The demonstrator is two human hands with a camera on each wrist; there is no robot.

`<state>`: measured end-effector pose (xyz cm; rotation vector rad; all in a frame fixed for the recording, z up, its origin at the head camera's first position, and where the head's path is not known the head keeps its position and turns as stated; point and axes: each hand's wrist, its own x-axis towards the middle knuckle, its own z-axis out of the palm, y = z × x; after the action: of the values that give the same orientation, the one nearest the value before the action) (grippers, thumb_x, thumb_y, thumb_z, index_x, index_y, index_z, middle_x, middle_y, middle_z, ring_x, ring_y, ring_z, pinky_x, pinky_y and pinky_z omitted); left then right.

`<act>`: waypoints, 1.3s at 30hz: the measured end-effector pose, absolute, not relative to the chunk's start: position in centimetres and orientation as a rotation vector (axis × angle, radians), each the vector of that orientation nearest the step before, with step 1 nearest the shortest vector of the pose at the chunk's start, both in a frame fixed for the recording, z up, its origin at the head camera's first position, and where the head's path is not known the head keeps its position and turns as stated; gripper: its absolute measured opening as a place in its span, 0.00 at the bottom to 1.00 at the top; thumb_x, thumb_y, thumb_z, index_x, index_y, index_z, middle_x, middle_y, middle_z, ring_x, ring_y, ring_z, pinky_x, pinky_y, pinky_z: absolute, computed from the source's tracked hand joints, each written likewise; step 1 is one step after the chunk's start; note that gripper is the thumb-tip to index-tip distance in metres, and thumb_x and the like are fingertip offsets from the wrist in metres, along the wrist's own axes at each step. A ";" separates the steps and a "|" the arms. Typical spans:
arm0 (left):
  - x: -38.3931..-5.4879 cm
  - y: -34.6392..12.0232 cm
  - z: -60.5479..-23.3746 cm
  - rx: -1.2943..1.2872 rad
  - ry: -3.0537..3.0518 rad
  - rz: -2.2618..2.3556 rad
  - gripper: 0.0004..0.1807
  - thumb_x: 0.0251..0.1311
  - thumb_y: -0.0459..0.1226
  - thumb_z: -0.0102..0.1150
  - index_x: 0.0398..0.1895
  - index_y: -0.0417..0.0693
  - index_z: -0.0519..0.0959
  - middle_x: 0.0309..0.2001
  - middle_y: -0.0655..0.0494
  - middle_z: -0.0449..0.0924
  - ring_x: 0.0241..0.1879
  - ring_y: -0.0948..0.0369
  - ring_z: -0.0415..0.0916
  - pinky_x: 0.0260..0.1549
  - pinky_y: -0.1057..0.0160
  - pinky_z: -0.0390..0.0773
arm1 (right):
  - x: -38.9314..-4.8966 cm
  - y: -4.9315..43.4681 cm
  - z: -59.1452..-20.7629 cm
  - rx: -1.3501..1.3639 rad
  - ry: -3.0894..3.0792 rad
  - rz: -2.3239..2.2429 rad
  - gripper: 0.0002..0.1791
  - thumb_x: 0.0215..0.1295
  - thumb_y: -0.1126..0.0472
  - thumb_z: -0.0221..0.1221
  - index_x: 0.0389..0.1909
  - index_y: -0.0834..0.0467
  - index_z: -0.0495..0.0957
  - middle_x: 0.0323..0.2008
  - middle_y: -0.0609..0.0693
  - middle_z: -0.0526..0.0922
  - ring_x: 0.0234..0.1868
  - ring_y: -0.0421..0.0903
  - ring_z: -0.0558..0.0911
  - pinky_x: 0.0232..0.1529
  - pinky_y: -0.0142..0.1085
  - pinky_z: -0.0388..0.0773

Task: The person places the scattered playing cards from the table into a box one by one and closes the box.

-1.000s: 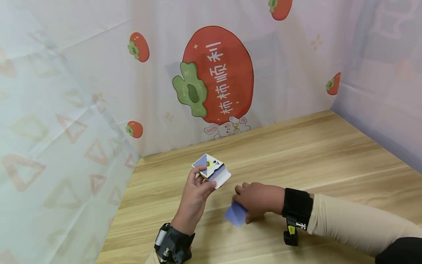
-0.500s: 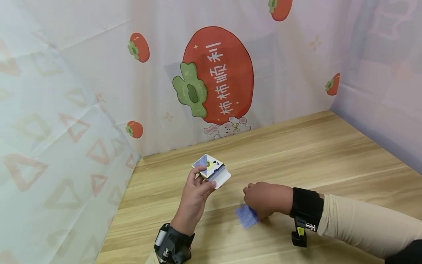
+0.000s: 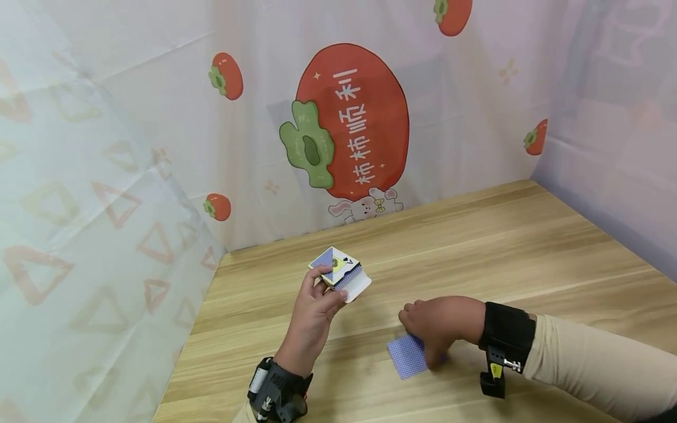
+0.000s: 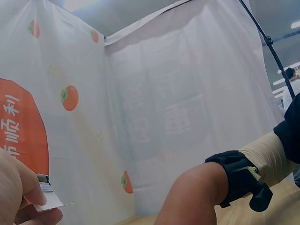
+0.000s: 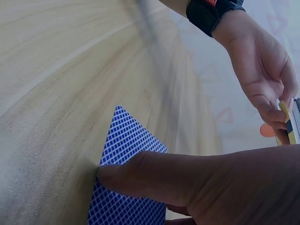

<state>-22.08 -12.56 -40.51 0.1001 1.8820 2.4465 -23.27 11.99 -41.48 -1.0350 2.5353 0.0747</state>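
Note:
My left hand [image 3: 309,317] grips an open card box [image 3: 344,264] above the table, thumb and fingers at its sides. An ace is printed on the box, its white flap [image 3: 357,286] sticks out, and blue-patterned cards show at the mouth. In the left wrist view only a corner of the flap [image 4: 49,202] shows by the fingers. My right hand [image 3: 441,323] pinches a blue-backed playing card [image 3: 407,356] low over the table. In the right wrist view the thumb lies across the card [image 5: 124,136]; whether more cards lie beneath it, I cannot tell.
The wood-grain table [image 3: 502,235] spreads under both hands. Behind it hangs a white curtain [image 3: 254,147] printed with persimmons, and more cloth closes off the left and right sides. A thin dark pole [image 4: 276,51] stands beyond the cloth in the left wrist view.
My right hand has drawn the blue-backed card to the right and slightly nearer, away from the box. The left hand with the card box has stayed in place.

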 end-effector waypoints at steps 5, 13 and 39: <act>-22.1 -12.5 -40.5 0.117 1.874 2.449 0.32 0.59 0.22 0.58 0.65 0.46 0.59 0.70 0.36 0.60 0.62 0.48 0.68 0.50 0.59 0.79 | -22.9 12.5 -41.8 -1.013 2.462 -0.227 0.30 0.47 0.60 0.74 0.46 0.46 0.66 0.37 0.37 0.72 0.35 0.37 0.73 0.39 0.32 0.73; -22.0 -12.5 -40.6 0.126 1.880 2.451 0.32 0.60 0.22 0.57 0.65 0.45 0.59 0.69 0.36 0.61 0.61 0.48 0.69 0.50 0.59 0.79 | -21.4 11.4 -42.8 -1.205 2.352 -0.221 0.44 0.49 0.60 0.73 0.65 0.37 0.63 0.51 0.36 0.71 0.45 0.34 0.72 0.47 0.31 0.75; -22.0 -12.7 -40.6 0.118 1.870 2.454 0.32 0.59 0.21 0.58 0.64 0.46 0.60 0.67 0.37 0.63 0.59 0.51 0.71 0.48 0.61 0.79 | -21.3 12.1 -33.8 -1.307 2.466 -0.525 0.32 0.56 0.51 0.74 0.62 0.48 0.76 0.53 0.36 0.76 0.49 0.34 0.74 0.51 0.34 0.76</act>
<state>-22.05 -12.67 -40.61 0.1178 1.8697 2.4538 -21.34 12.09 -33.82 -1.3069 2.4661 -0.5255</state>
